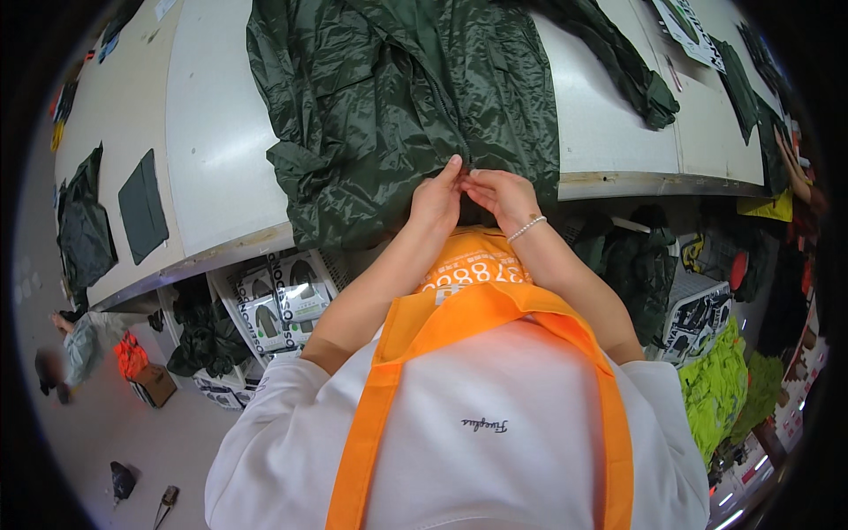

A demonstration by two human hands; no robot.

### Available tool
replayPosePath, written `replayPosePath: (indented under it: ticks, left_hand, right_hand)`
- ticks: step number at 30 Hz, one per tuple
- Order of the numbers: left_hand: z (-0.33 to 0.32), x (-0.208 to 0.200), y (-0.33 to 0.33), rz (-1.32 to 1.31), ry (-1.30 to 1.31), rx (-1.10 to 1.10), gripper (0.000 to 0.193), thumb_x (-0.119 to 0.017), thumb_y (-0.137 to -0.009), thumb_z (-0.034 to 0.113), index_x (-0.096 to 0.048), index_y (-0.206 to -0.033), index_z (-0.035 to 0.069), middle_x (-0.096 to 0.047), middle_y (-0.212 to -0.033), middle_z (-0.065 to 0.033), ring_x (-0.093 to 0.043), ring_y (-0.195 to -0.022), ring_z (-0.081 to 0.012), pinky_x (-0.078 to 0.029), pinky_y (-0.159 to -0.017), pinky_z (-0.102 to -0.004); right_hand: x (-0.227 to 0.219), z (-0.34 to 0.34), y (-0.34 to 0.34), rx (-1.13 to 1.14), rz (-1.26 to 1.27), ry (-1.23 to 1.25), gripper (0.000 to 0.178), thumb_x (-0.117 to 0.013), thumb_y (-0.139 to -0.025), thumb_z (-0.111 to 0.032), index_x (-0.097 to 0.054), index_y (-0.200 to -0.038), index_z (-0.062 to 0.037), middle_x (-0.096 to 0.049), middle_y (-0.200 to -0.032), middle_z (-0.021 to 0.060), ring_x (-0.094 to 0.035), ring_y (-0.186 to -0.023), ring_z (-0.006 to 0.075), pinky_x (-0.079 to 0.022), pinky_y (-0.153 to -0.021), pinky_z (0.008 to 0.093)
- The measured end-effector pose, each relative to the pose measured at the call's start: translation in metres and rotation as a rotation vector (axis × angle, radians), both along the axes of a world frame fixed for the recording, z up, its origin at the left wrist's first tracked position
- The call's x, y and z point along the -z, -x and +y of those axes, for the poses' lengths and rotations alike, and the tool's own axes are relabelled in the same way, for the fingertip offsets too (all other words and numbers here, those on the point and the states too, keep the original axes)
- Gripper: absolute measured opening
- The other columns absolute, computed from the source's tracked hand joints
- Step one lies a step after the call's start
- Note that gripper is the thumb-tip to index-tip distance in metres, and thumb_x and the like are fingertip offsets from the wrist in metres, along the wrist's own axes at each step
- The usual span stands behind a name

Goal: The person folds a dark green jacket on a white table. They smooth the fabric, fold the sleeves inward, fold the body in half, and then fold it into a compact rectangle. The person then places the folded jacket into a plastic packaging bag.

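Note:
A dark green, shiny jacket point(353, 115) lies spread on the table, its lower hem hanging over the near edge. Down its front runs a zipper point(444, 102). At the bottom of that zipper my two hands meet. My left hand point(435, 196) pinches the front edge of the jacket between thumb and fingers. Close beside it, my right hand point(502, 196), with a beaded bracelet on the wrist, is closed on the other front edge. The fingertips and the zipper's end overlap, so the exact grip is partly hidden.
The pale table point(216, 115) carries a folded green piece point(142, 208) on the left and a green sleeve-like garment point(627, 71) on the right. Below the edge stand a white crate point(322, 269) of packages and another crate point(693, 305). Other people are at both sides.

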State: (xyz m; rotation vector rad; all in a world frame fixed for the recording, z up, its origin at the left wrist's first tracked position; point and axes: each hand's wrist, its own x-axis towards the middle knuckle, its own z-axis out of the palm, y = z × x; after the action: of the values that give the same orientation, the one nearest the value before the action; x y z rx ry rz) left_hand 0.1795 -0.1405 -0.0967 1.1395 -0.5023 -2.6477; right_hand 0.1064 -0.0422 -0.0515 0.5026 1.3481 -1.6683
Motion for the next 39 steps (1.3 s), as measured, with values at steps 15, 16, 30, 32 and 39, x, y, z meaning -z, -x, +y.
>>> replayPosePath:
  ticks: [15, 16, 30, 32, 39]
  left_hand:
    - [0.0, 0.003, 0.001, 0.004, -0.013, 0.014, 0.011, -0.064, -0.087, 0.011, -0.06, -0.09, 0.002, -0.061, -0.087, -0.0068, -0.057, -0.084, -0.018, -0.045, -0.08, -0.0304]
    - [0.001, 0.002, 0.001, 0.004, -0.003, 0.013, 0.012, -0.064, -0.087, 0.011, -0.059, -0.09, 0.001, -0.061, -0.088, -0.0072, -0.057, -0.084, -0.0182, -0.045, -0.08, -0.0304]
    - [0.003, -0.016, -0.012, -0.317, 0.32, 0.212, 0.031, -0.071, -0.083, 0.017, -0.057, -0.095, -0.008, -0.064, -0.093, -0.0111, -0.063, -0.083, -0.0176, -0.049, -0.075, -0.0257]
    - [0.003, -0.026, -0.019, -0.348, 0.332, 0.195, 0.029, -0.07, -0.083, 0.018, -0.059, -0.093, -0.007, -0.065, -0.09, -0.0107, -0.064, -0.081, -0.0167, -0.049, -0.073, -0.0248]
    - [0.01, -0.061, -0.042, -0.452, 0.226, 0.272, 0.029, -0.071, -0.082, 0.023, -0.064, -0.087, -0.005, -0.066, -0.082, -0.0086, -0.062, -0.077, -0.0125, -0.048, -0.069, -0.0235]
  right_hand:
    - [0.003, 0.001, 0.003, 0.014, -0.01, 0.013, 0.01, -0.064, -0.08, -0.003, -0.062, -0.087, 0.0038, -0.067, -0.087, 0.0137, -0.066, -0.08, 0.0208, -0.053, -0.074, 0.0273]
    - [0.003, 0.001, 0.003, 0.011, -0.011, 0.017, 0.01, -0.064, -0.08, -0.003, -0.062, -0.087, 0.004, -0.067, -0.087, 0.0136, -0.066, -0.081, 0.0208, -0.053, -0.074, 0.0275]
    - [-0.009, -0.003, 0.025, -1.027, 1.334, -0.468, 0.009, -0.059, -0.08, -0.007, -0.061, -0.086, 0.0001, -0.065, -0.075, 0.0128, -0.064, -0.059, 0.0296, -0.054, -0.057, 0.0346]
    - [-0.016, -0.009, 0.026, -1.342, 1.629, -0.502, 0.015, -0.057, -0.078, -0.015, -0.059, -0.087, -0.0036, -0.06, -0.083, 0.0104, -0.061, -0.079, 0.0296, -0.049, -0.071, 0.0353]
    - [-0.026, -0.052, 0.081, -1.688, 1.895, -0.067, 0.018, -0.059, -0.067, -0.007, -0.058, -0.085, -0.0044, -0.06, -0.087, 0.0114, -0.056, -0.097, 0.0273, -0.035, -0.096, 0.0393]
